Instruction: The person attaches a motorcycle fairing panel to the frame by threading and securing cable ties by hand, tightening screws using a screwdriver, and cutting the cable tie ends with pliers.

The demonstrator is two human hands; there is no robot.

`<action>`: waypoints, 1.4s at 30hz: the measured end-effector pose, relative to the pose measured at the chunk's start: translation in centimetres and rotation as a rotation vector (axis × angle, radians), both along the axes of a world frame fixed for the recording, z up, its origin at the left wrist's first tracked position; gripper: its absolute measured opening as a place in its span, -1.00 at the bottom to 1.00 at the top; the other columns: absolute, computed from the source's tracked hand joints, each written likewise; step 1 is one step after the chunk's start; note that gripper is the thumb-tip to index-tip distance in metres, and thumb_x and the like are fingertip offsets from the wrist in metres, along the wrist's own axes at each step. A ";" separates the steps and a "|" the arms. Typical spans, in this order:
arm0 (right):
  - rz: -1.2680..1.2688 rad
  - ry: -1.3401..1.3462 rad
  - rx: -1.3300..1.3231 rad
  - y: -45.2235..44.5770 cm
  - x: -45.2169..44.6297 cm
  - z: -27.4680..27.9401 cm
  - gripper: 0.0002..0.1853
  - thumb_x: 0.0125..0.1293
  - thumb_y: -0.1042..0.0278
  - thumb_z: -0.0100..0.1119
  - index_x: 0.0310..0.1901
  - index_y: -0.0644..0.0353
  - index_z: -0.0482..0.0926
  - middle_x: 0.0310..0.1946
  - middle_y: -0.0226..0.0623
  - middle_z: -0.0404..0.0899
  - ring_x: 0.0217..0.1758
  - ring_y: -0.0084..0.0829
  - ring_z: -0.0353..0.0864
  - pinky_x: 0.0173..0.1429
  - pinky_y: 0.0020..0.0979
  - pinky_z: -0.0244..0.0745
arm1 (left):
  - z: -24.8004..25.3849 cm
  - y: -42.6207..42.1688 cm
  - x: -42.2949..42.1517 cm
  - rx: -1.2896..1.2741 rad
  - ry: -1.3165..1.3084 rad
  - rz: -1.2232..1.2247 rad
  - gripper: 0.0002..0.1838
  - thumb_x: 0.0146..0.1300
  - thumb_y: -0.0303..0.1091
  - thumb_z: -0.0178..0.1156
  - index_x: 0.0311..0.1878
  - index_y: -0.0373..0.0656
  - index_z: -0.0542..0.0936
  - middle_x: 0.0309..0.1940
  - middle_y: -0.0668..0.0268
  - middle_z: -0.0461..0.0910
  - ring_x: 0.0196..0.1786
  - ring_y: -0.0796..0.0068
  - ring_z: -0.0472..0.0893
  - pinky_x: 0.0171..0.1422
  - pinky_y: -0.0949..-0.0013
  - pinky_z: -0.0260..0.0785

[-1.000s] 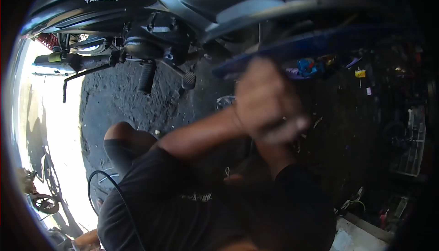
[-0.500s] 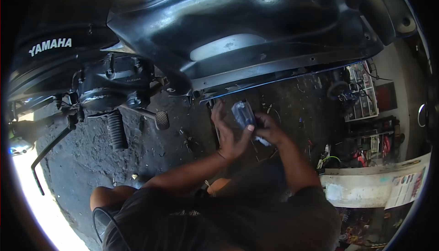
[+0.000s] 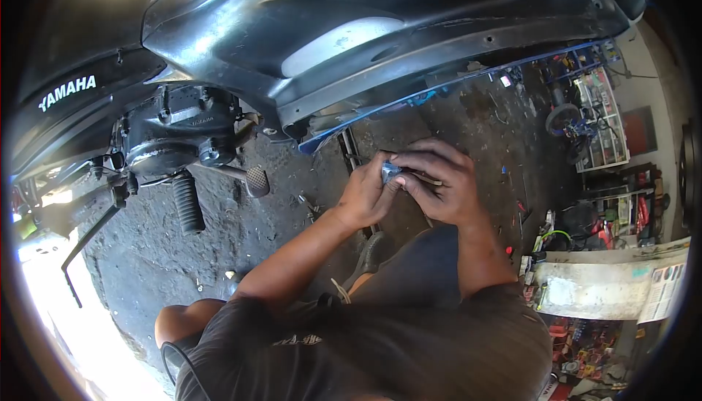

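Between my two hands is a small bluish, shiny piece that looks like a plastic packet (image 3: 390, 172), mostly covered by the fingers. My left hand (image 3: 365, 193) grips it from the left, thumb and fingers closed against its edge. From the right, my right hand (image 3: 439, 178) pinches it, fingers bent over the top and thumb below. What the packet contains is hidden. Both hands are held above the floor, below the lower edge of a dark motorcycle body panel (image 3: 219, 43) marked YAMAHA further left.
An engine cover (image 3: 172, 134), a ribbed rubber footrest (image 3: 188, 203) and a pedal (image 3: 257, 182) stick out at the left. Loose tools lie on the dark floor (image 3: 197, 255). A white storage rack (image 3: 603, 119) and a worn white counter (image 3: 592, 288) stand at the right.
My left hand was spread beside the packet and has closed on it. My right hand has turned, its fingers now over the packet, which shows much less. The view has shifted slightly.
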State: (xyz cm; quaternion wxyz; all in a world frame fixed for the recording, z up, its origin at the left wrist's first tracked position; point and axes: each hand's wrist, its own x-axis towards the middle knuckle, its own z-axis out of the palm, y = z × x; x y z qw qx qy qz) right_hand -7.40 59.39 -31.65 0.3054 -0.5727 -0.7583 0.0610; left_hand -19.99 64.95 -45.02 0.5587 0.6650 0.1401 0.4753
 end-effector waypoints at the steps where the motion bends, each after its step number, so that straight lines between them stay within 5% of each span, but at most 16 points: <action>1: -0.023 0.006 -0.026 -0.2 0.0 0.2 -0.72 0.12 0.52 0.46 -0.08 0.14 0.77 -0.17 -0.19 0.71 -0.18 -0.23 0.74 -0.11 -0.29 0.68 | 0.0 -0.1 0.0 0.002 0.004 0.010 -0.67 0.47 -0.24 0.21 0.09 -0.26 0.42 -0.33 -0.01 0.62 -0.26 -0.13 0.69 -0.17 0.09 0.49; 11: -0.094 0.294 -0.063 -0.4 1.0 -1.0 -0.87 0.15 0.59 0.41 -0.25 0.26 0.70 -0.23 -0.23 0.72 -0.18 -0.36 0.75 -0.13 -0.38 0.65 | 0.1 0.0 0.1 0.013 -0.021 -0.079 -0.65 0.54 -0.17 0.06 0.11 -0.27 0.34 -0.41 -0.08 0.59 -0.28 -0.24 0.64 -0.22 -0.01 0.44; 14: -0.025 0.012 0.022 -0.4 0.3 -0.4 -0.87 0.16 0.59 0.40 -0.24 0.27 0.69 -0.22 -0.25 0.70 -0.17 -0.38 0.75 -0.14 -0.35 0.67 | 0.1 -0.2 0.5 0.008 -0.058 -0.035 -0.66 0.57 -0.14 0.00 0.06 -0.29 0.34 -0.43 -0.09 0.56 -0.29 -0.29 0.61 -0.22 -0.06 0.42; 18: -0.054 0.032 -0.053 -0.8 0.4 -0.8 -0.89 0.17 0.61 0.37 -0.25 0.29 0.69 -0.23 -0.25 0.68 -0.16 -0.38 0.76 -0.15 -0.31 0.69 | -0.5 -0.3 0.6 -0.003 0.005 -0.015 -0.64 0.59 -0.12 -0.03 0.02 -0.30 0.34 -0.38 -0.11 0.56 -0.28 -0.32 0.59 -0.21 -0.08 0.42; 27: -0.124 0.459 -0.119 -0.7 0.7 -2.6 -0.93 0.30 0.67 0.22 -0.22 0.34 0.57 -0.17 -0.25 0.61 -0.10 -0.50 0.63 -0.02 -0.44 0.58 | 0.6 0.8 -0.1 0.143 0.041 0.079 -0.62 0.54 -0.10 0.07 -0.07 -0.31 0.35 -0.35 -0.11 0.55 -0.30 -0.32 0.58 -0.25 -0.11 0.42; 30: -0.073 0.414 -0.105 -0.4 0.7 -2.6 -0.92 0.36 0.65 0.15 -0.16 0.31 0.53 -0.17 -0.22 0.60 -0.06 -0.47 0.60 0.04 -0.40 0.56 | 0.5 1.1 -0.5 0.207 0.083 0.107 -0.61 0.51 -0.09 0.11 -0.08 -0.31 0.38 -0.35 -0.09 0.57 -0.31 -0.30 0.60 -0.25 -0.10 0.45; 33: -0.026 0.744 -0.013 0.0 1.3 -2.6 -0.90 0.45 0.52 0.06 -0.06 0.19 0.40 -0.17 -0.16 0.58 -0.15 -0.41 0.58 -0.01 -0.29 0.57 | 0.1 1.2 -0.8 0.163 0.178 0.095 -0.70 0.48 -0.16 0.12 -0.07 -0.24 0.43 -0.28 -0.07 0.60 -0.22 -0.28 0.62 -0.17 -0.09 0.48; 36: -0.082 1.094 0.126 0.2 1.5 -2.1 -0.86 0.49 0.48 0.04 0.01 0.15 0.36 -0.21 -0.21 0.55 -0.22 -0.38 0.57 -0.05 -0.26 0.59 | -2.4 1.7 -0.6 0.184 0.154 0.110 -0.69 0.47 -0.14 0.14 -0.08 -0.24 0.46 -0.27 -0.07 0.62 -0.20 -0.26 0.63 -0.17 -0.09 0.49; 40: -0.122 1.160 0.237 0.2 1.1 -1.5 -0.82 0.53 0.43 0.02 0.08 0.10 0.33 -0.26 -0.25 0.51 -0.30 -0.40 0.55 -0.13 -0.27 0.59 | -9.6 2.1 -1.6 0.071 0.659 0.118 -0.56 0.48 0.03 0.11 0.05 -0.21 0.46 -0.37 -0.03 0.65 -0.31 -0.19 0.66 -0.22 -0.09 0.52; 42: -0.079 1.138 0.028 -0.3 0.8 -1.3 -0.84 0.55 0.40 0.04 0.08 0.06 0.35 -0.30 -0.30 0.47 -0.35 -0.46 0.52 -0.20 -0.32 0.57 | -15.1 1.9 -2.2 0.009 0.751 0.134 -0.53 0.45 0.05 0.13 0.12 -0.18 0.48 -0.19 -0.03 0.65 -0.12 -0.12 0.67 -0.02 -0.11 0.49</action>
